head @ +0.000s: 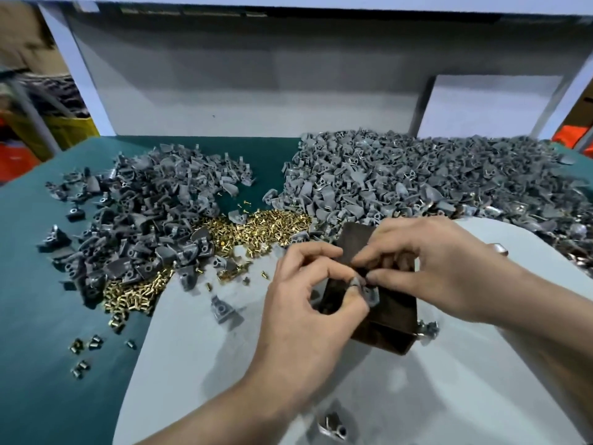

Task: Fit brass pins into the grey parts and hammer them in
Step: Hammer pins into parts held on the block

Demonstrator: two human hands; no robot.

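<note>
Seen from above, two bare hands meet in the centre right of the frame, over a dark block [390,311]. The left hand [305,306] has its fingers curled and pinches a small grey part [370,293] with its thumb. The right hand [430,261], fingers also curled, pinches the same part from above with thumb and forefinger. The fingertips hide whether a pin is in the part.

The block stands on a pale disc [192,364] that fills the lower frame and lies on a green table [32,284]. Brass pins [256,228] lie in a loose heap just above and left of the hands. One pile of grey parts [144,203] lies at centre left, and a larger pile [417,175] at upper right. A single loose part [224,311] lies on the disc left of the hands.
</note>
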